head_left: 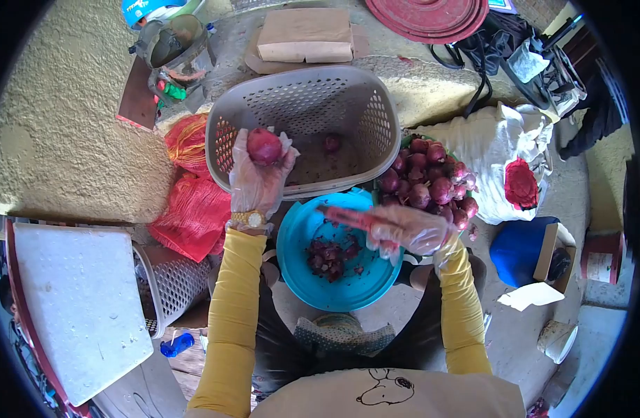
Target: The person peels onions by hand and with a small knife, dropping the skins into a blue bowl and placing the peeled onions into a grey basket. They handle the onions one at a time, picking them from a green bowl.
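My left hand [258, 174], in a clear plastic glove, holds a red onion [264, 146] over the near left side of a grey perforated basket [302, 90]. Another onion [332, 143] lies inside that basket. Gloved as well, my right hand [414, 231] grips a red-handled tool [348, 217], blurred, that looks like a knife; its tip points left. Below it stands a blue basin [348, 296] with dark onion skins and pieces [327, 258] at its bottom. A heap of red onions [431, 174] sits to the right of the basket.
Red mesh bags [191, 216] lie left of the basket. A white lid-like board [79, 306] and another perforated basket [173, 285] are at the left. White sacks [473, 139] and a blue object [522, 251] are at the right. A cardboard box [306, 35] stands beyond the basket.
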`<state>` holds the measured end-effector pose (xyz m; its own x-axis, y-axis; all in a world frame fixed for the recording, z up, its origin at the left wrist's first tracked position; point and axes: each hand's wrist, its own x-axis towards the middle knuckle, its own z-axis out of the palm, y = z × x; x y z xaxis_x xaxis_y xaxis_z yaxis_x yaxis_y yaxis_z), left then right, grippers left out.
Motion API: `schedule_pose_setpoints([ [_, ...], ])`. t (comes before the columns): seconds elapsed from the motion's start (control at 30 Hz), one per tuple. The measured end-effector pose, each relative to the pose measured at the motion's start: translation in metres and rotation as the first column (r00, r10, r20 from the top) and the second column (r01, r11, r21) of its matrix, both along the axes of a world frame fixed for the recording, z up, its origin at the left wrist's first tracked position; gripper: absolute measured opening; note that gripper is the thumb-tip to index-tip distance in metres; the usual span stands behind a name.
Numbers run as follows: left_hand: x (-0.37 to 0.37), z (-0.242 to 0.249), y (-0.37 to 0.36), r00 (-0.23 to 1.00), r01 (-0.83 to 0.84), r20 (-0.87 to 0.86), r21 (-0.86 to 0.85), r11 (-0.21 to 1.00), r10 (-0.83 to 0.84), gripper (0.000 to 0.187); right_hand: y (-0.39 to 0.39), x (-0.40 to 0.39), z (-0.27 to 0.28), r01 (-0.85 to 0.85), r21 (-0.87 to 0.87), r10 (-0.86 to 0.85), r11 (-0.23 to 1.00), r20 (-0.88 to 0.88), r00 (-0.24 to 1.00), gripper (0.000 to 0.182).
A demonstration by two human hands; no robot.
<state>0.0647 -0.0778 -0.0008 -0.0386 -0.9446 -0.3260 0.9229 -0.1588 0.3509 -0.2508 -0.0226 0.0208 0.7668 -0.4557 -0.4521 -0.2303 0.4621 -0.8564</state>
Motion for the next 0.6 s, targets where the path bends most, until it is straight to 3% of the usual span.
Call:
schedule_pose_setpoints([
  [0.03,0.003,0.001,0.002,1.000,-0.022,0.018,0.012,1.000,0.022,0.049,0.005,-0.002,-0.020,-0.126,0.012,0.126,0.992,-0.084,0.988,0.038],
  [0.07,0.005,-0.001,0.004,1.000,-0.005,-0.005,-0.021,1.000,0.005,0.048,0.010,-0.001,-0.046,-0.123,0.009,0.123,0.992,-0.085,0.989,0.038],
  [0.1,0.004,0.001,0.005,1.000,-0.004,-0.006,-0.025,1.000,0.004,0.048,0.016,0.001,-0.075,-0.293,-0.017,0.281,0.956,-0.236,0.930,0.035],
  [0.13,0.001,0.005,0.007,1.000,-0.018,0.019,0.019,1.000,0.018,0.047,0.021,0.004,-0.096,-0.456,-0.014,0.416,0.890,-0.382,0.825,0.034],
  [0.2,-0.001,0.009,0.008,0.998,-0.037,0.046,0.060,0.998,0.034,0.047,0.027,0.018,-0.113,-0.683,-0.095,0.454,0.724,-0.680,0.576,0.036],
  [0.27,-0.003,0.009,0.009,0.998,-0.026,0.054,0.041,0.999,0.023,0.047,0.040,0.003,-0.184,-0.547,0.065,0.505,0.834,-0.489,0.711,0.037],
  [0.3,-0.004,0.008,0.010,0.998,-0.026,0.053,0.041,0.999,0.024,0.047,0.043,-0.011,-0.225,-0.548,0.066,0.505,0.834,-0.490,0.711,0.037],
  [0.37,-0.004,0.008,0.009,0.999,0.003,0.053,0.031,1.000,-0.005,0.046,0.044,-0.039,-0.283,-0.722,0.355,0.734,0.594,-0.607,0.306,0.036],
  [0.4,-0.004,0.008,0.008,0.999,0.001,0.052,0.028,1.000,-0.003,0.046,0.054,-0.048,-0.260,-0.688,0.256,0.555,0.679,-0.793,0.252,0.035],
  [0.43,-0.004,0.008,0.009,0.999,0.011,0.052,0.029,1.000,-0.013,0.046,0.068,-0.051,-0.273,-0.686,0.258,0.555,0.680,-0.793,0.252,0.035],
  [0.5,-0.005,0.004,0.009,0.998,0.027,0.049,0.032,0.999,-0.028,0.045,0.099,-0.055,-0.341,-0.590,0.146,0.312,0.794,-0.931,0.189,0.037],
  [0.53,-0.004,0.000,0.007,0.998,0.043,0.041,0.021,0.999,-0.044,0.045,0.100,-0.051,-0.344,-0.545,0.072,0.179,0.835,-0.973,0.146,0.039],
  [0.57,-0.003,-0.003,0.006,0.998,0.057,0.034,0.012,0.998,-0.057,0.045,0.098,-0.056,-0.345,-0.544,0.071,0.178,0.836,-0.973,0.147,0.039],
  [0.6,-0.004,0.000,0.007,0.998,0.058,0.035,0.011,0.998,-0.059,0.045,0.089,-0.058,-0.324,-0.445,0.209,0.374,0.871,-0.869,0.323,0.033],
])
